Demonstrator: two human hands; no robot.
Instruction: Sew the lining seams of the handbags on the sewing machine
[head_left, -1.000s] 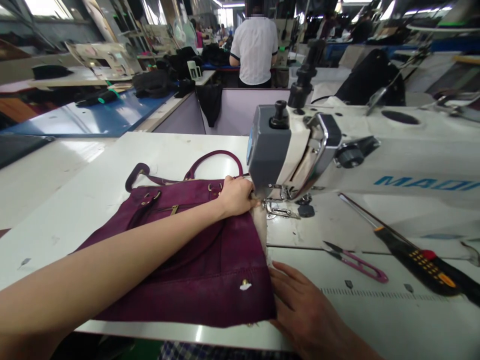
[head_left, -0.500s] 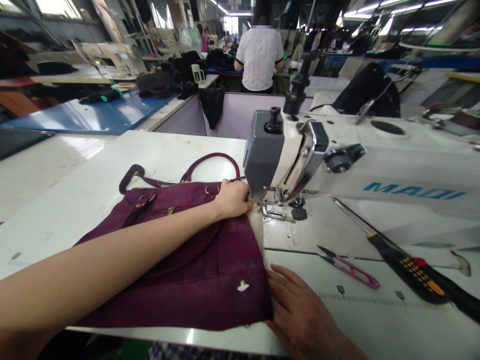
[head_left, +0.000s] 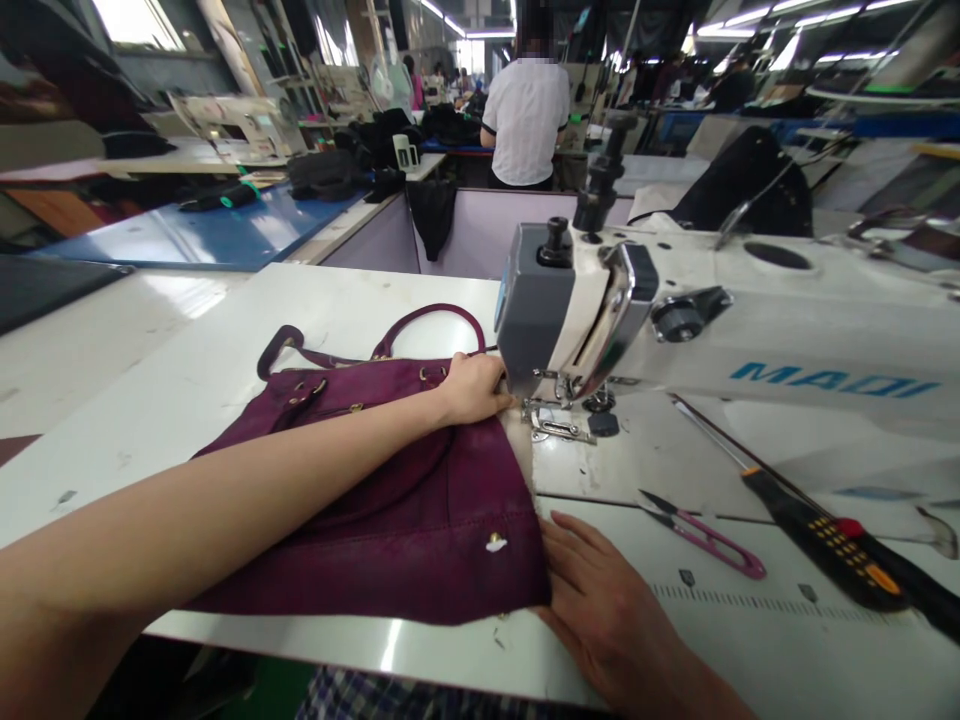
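Head view: sewing station, white table [head_left: 187,390], person's 2 bare hands on a purple bag [head_left: 390,500].
Bag: lies flat on table, left of the sewing machine [head_left: 675,330]; right edge w/ pale lining runs up toward the presser foot [head_left: 559,425]. Handles [head_left: 427,320] at far end, brass fittings near top, small metal stud [head_left: 495,543] near the front right corner.
Left hand [head_left: 472,388]: arm stretched across the bag, fingers curled down on the bag's far right corner, just beside the machine head. Pressing or pinching – can't tell, fingertips hidden.
Right hand [head_left: 607,600]: flat, palm down, fingers spread loosely, on the table at the bag's near right corner; fingertips touch the bag edge. Grips nothing.
Machine: white/grey, blue lettering on arm, needle area just right of left hand.
Snips [head_left: 709,540]: pink thread snips on machine bed, right of right hand, apart from it.
Screwdriver [head_left: 832,530]: black/red/yellow handle, lies diag. on bed, further right.
Background: person in white shirt [head_left: 525,120] stands back turned at another bench; blue table [head_left: 217,230] far left w/ dark items.
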